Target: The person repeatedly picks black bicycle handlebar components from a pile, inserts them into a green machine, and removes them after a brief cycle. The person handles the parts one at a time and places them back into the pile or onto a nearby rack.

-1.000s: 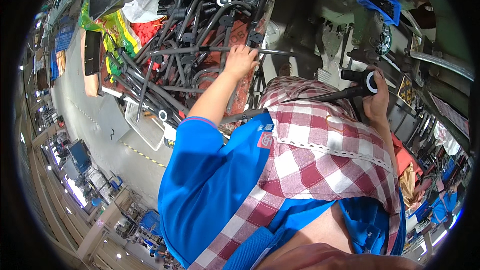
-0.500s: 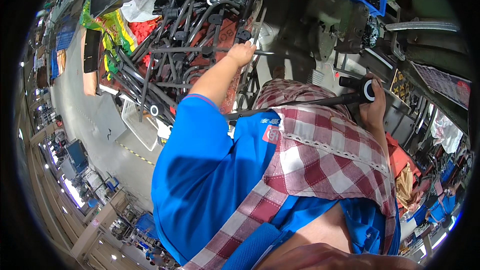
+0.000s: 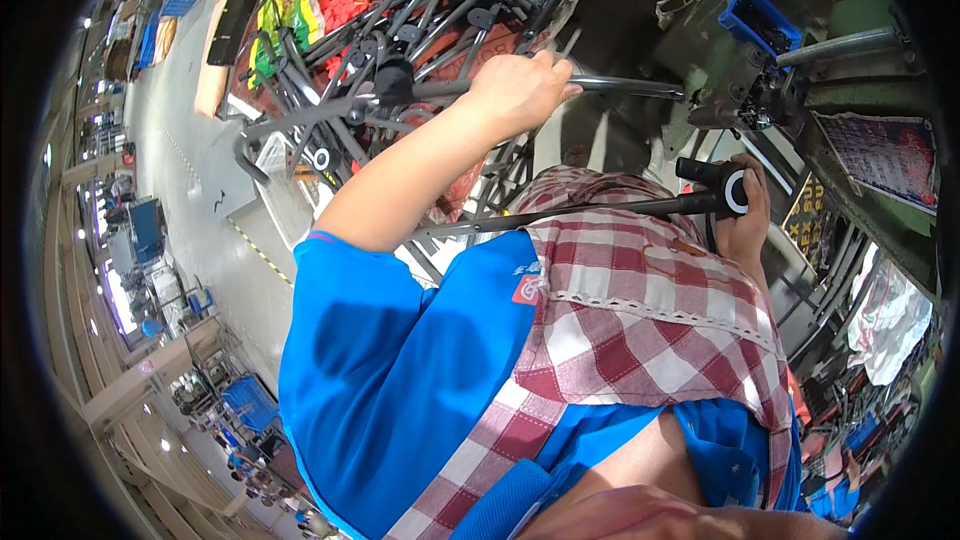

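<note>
The grey floor [image 3: 185,155] ran off to the person's left, and a green machine [image 3: 890,95] crowded in on the right. A jumbled heap of dark tubes [image 3: 480,18] lay ahead and to the left. The person I watched had on a blue shirt [image 3: 360,370] under a red-and-white checked apron [image 3: 640,340]. Of the two tubes in hand, the farther tube [image 3: 625,86] lay almost crosswise, its long axis running left to right and its plain end pointing at the machine; I couldn't tell whether that end touched anything. The nearer tube [image 3: 580,212] crossed in front of the apron, its thin end off to the left and slightly closer to the body, its thick end up by the right. The left hand [image 3: 520,90] was closed around the farther tube, with a dark collar [image 3: 393,82] on it to the left of the knuckles and the plain end sticking out past the fingers. The right hand [image 3: 747,225] gripped the nearer tube at its thick end, so nearly all its length stretched away leftward. Beyond that hand a small blue tray [image 3: 728,12] sat by the machine. A white ring [image 3: 729,187] showed on the thick end, right beside the fingers.
</note>
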`<state>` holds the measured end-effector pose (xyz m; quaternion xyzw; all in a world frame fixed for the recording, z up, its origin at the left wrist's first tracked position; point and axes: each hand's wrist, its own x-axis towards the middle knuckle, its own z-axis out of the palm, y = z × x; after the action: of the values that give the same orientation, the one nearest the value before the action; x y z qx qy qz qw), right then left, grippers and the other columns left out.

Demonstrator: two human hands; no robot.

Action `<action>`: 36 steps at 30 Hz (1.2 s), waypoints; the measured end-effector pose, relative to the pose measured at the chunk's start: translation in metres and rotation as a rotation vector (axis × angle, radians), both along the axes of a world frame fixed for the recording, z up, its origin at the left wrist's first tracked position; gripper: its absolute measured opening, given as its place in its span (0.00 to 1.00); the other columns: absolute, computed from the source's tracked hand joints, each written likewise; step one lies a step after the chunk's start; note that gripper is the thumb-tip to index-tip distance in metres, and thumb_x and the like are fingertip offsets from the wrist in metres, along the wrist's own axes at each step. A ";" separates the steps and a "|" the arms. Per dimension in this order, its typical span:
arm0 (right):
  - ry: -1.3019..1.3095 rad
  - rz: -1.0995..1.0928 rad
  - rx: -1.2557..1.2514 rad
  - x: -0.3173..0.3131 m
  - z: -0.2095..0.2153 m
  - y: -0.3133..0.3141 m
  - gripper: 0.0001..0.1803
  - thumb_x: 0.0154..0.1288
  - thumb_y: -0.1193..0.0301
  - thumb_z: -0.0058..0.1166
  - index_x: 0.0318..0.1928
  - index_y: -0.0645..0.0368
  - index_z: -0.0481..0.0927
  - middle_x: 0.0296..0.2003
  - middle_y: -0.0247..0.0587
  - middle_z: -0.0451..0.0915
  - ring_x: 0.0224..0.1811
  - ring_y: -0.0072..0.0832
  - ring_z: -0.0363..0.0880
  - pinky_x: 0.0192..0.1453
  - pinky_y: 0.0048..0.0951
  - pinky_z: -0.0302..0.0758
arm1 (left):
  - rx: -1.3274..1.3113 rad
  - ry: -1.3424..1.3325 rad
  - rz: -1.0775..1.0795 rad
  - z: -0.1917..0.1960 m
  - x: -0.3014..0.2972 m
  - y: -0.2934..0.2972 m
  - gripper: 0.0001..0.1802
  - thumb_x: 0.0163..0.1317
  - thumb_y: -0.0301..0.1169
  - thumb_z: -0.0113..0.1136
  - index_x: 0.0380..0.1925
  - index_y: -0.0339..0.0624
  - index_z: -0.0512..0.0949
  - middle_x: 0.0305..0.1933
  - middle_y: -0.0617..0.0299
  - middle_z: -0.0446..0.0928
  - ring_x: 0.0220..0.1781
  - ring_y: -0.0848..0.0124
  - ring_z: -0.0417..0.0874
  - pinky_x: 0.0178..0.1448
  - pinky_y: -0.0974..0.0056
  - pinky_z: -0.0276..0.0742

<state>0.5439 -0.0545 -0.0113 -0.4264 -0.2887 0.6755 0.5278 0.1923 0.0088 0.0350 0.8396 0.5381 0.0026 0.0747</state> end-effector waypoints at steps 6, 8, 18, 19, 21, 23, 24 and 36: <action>0.042 0.044 0.166 -0.005 0.016 0.006 0.19 0.72 0.64 0.46 0.56 0.64 0.69 0.45 0.52 0.79 0.43 0.39 0.83 0.48 0.40 0.83 | -0.392 -0.112 0.171 0.046 -0.008 -0.033 0.22 0.73 0.49 0.49 0.35 0.39 0.75 0.31 0.45 0.78 0.39 0.42 0.80 0.42 0.43 0.72; -0.003 0.020 0.208 0.000 0.022 0.009 0.21 0.70 0.63 0.48 0.56 0.63 0.69 0.46 0.54 0.78 0.46 0.39 0.81 0.51 0.38 0.80 | -0.459 -0.160 0.170 0.052 -0.014 -0.048 0.21 0.72 0.46 0.49 0.34 0.38 0.73 0.31 0.44 0.77 0.38 0.41 0.78 0.41 0.43 0.70; 0.123 0.059 0.149 -0.001 0.063 -0.002 0.30 0.68 0.49 0.51 0.59 0.59 0.67 0.51 0.59 0.76 0.43 0.44 0.84 0.48 0.41 0.84 | -0.513 -0.319 0.028 0.060 -0.015 -0.058 0.21 0.70 0.46 0.54 0.31 0.38 0.71 0.28 0.46 0.73 0.36 0.42 0.75 0.39 0.45 0.68; 0.148 0.055 0.165 0.001 0.064 -0.003 0.29 0.69 0.50 0.51 0.59 0.60 0.66 0.51 0.62 0.75 0.45 0.46 0.83 0.49 0.43 0.84 | -0.508 -0.333 0.023 0.059 -0.016 -0.057 0.23 0.70 0.49 0.54 0.29 0.37 0.70 0.28 0.46 0.74 0.36 0.43 0.76 0.39 0.44 0.68; 0.205 0.054 0.192 0.003 0.064 -0.007 0.28 0.70 0.53 0.51 0.58 0.63 0.64 0.52 0.66 0.74 0.50 0.50 0.83 0.50 0.45 0.86 | -0.521 -0.322 0.016 0.058 -0.018 -0.056 0.21 0.70 0.46 0.54 0.30 0.38 0.71 0.28 0.46 0.74 0.35 0.43 0.76 0.38 0.45 0.68; 0.222 0.042 0.187 0.004 0.066 -0.012 0.29 0.69 0.52 0.52 0.58 0.62 0.64 0.52 0.66 0.74 0.49 0.51 0.83 0.50 0.45 0.85 | -0.555 -0.264 0.002 0.058 -0.022 -0.051 0.16 0.71 0.42 0.52 0.33 0.38 0.71 0.29 0.46 0.73 0.35 0.43 0.75 0.38 0.46 0.68; 0.192 0.037 0.173 0.004 0.067 -0.014 0.30 0.69 0.51 0.52 0.59 0.60 0.65 0.53 0.64 0.74 0.48 0.50 0.82 0.50 0.44 0.84 | -0.554 -0.252 -0.001 0.059 -0.021 -0.051 0.17 0.70 0.42 0.53 0.32 0.39 0.71 0.29 0.47 0.73 0.35 0.43 0.75 0.38 0.46 0.68; 0.149 0.017 0.022 0.005 0.070 -0.022 0.30 0.70 0.51 0.49 0.60 0.61 0.65 0.54 0.64 0.76 0.46 0.48 0.83 0.49 0.45 0.83 | -0.454 -0.125 -0.112 0.065 -0.005 -0.043 0.23 0.67 0.52 0.56 0.30 0.41 0.72 0.30 0.52 0.78 0.36 0.46 0.81 0.37 0.46 0.75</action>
<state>0.5485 -0.0769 0.0591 -0.3668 -0.2597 0.7067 0.5464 0.1871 -0.0339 0.1000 0.8282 0.4716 -0.0703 0.2946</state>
